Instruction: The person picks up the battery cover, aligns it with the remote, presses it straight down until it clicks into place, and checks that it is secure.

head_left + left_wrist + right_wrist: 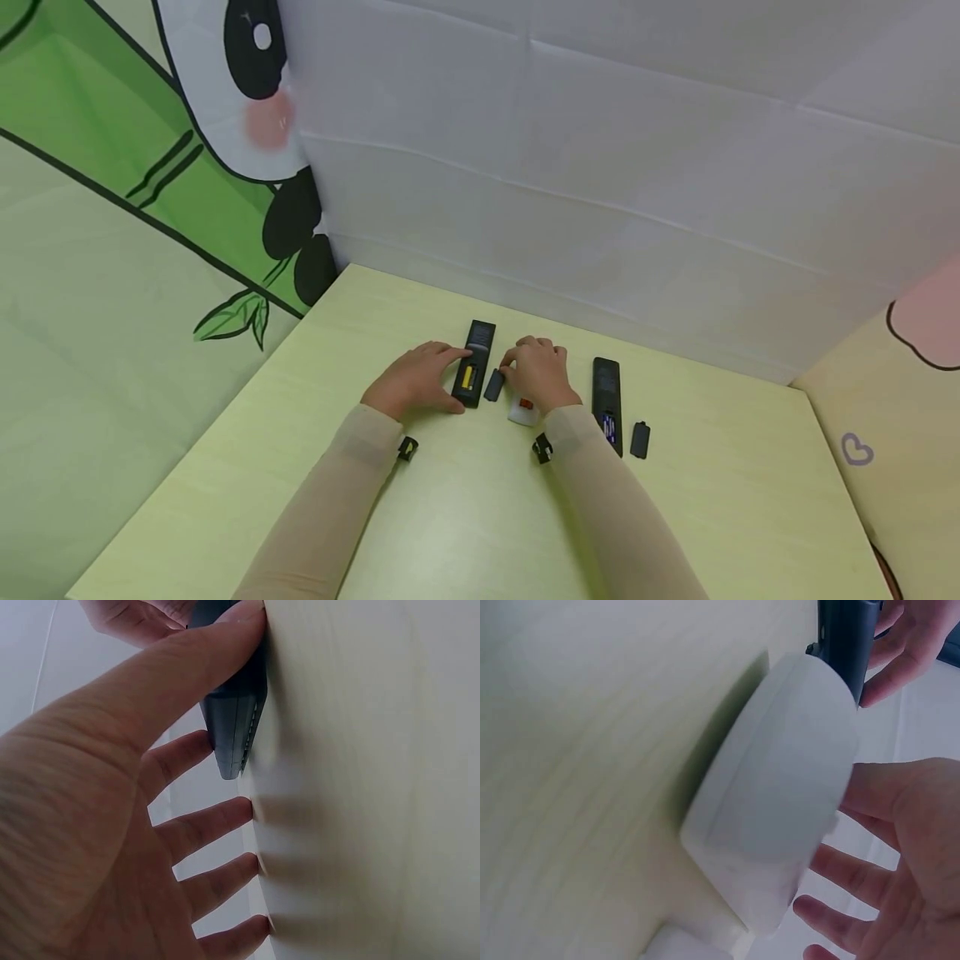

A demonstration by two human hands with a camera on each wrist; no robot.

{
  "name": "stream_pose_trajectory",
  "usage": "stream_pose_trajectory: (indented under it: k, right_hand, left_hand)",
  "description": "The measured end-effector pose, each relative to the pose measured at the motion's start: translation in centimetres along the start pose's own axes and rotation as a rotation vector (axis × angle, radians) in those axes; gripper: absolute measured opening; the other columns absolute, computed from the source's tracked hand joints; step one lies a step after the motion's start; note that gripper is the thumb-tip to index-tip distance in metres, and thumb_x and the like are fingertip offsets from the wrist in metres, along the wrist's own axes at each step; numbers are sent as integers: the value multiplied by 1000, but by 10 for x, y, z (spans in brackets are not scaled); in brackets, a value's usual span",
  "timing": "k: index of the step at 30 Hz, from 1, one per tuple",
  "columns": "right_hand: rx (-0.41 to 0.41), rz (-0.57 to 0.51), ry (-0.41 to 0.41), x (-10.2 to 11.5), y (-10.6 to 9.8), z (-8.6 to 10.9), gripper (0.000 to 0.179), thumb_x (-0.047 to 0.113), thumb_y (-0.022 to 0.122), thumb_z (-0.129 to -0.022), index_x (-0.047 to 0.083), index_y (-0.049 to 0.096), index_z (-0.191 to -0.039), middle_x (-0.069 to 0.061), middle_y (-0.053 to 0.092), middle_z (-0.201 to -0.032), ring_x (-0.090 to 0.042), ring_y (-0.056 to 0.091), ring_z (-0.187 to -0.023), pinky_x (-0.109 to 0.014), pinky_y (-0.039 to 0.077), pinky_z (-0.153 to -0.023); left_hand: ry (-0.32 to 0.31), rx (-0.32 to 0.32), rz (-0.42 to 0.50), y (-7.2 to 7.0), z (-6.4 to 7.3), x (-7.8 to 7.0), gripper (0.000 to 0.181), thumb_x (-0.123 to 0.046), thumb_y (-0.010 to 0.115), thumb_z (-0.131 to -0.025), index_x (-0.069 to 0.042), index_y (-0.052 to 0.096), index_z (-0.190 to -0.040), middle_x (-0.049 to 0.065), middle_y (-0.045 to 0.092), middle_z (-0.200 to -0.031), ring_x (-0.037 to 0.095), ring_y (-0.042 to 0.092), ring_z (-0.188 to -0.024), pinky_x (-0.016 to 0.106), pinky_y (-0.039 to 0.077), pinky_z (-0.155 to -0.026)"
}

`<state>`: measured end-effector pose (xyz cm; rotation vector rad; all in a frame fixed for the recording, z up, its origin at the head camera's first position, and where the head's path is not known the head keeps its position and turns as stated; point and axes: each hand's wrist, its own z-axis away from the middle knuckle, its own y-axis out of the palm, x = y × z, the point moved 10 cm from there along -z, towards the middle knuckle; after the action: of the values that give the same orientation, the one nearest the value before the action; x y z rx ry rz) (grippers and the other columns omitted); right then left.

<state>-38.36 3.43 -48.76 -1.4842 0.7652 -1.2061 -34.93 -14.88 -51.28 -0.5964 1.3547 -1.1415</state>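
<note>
Remote [478,360] with yellow battery [468,377], near desk's [465,517] far edge.
Left hand [412,382] spread, thumb and index touching remote; right hand [540,372] bent, hold unclear. Best brace remote flat.

A pale table [750,500] meets creased whitish cloth [600,125] — green cartoon stalk [112,108] at left.

From my place I see one pale yellow counter [465,525] with fine wood grain. Near its far edge, toward the far left corner, lies a black remote [482,333], its battery compartment uncovered. Just beside it, on the side of the right edge, is a small dark cover [493,386], then a white object [517,414], partly hidden. Further toward the right edge lie a second black remote [607,387], also uncovered, and another dark cover [640,441].
</note>
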Motion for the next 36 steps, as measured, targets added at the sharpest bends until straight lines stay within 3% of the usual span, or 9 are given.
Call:
stream_pose_trajectory:
  k: [16, 24, 36]
  right_hand:
    - [22, 5, 5, 8, 8, -2, 15, 26, 78, -116, 22, 92, -117, -11, 69, -168, -47, 56, -162, -73, 40, -135]
    - [66, -21, 10, 10, 15, -3, 19, 28, 74, -119, 20, 91, -120, -11, 61, -176, -52, 50, -167, -78, 33, -137]
    - [74, -58, 51, 11, 12, -6, 21, 30, 69, -121, 22, 89, -125, -12, 54, -182, -57, 57, -160, -90, 34, -131]
  left_hand:
    - [18, 12, -2, -3, 8, -1, 105, -46, 103, -92, -28, 50, -181, 15, 51, -185, 41, 47, -175, 65, 41, -144]
    - [29, 13, -15, -2, 9, 3, 105, -47, 103, -93, -29, 49, -181, 14, 51, -185, 40, 46, -175, 65, 43, -143]
    - [41, 7, -25, -1, 6, 5, 105, -48, 102, -93, -28, 49, -181, 15, 53, -183, 40, 48, -174, 64, 43, -143]
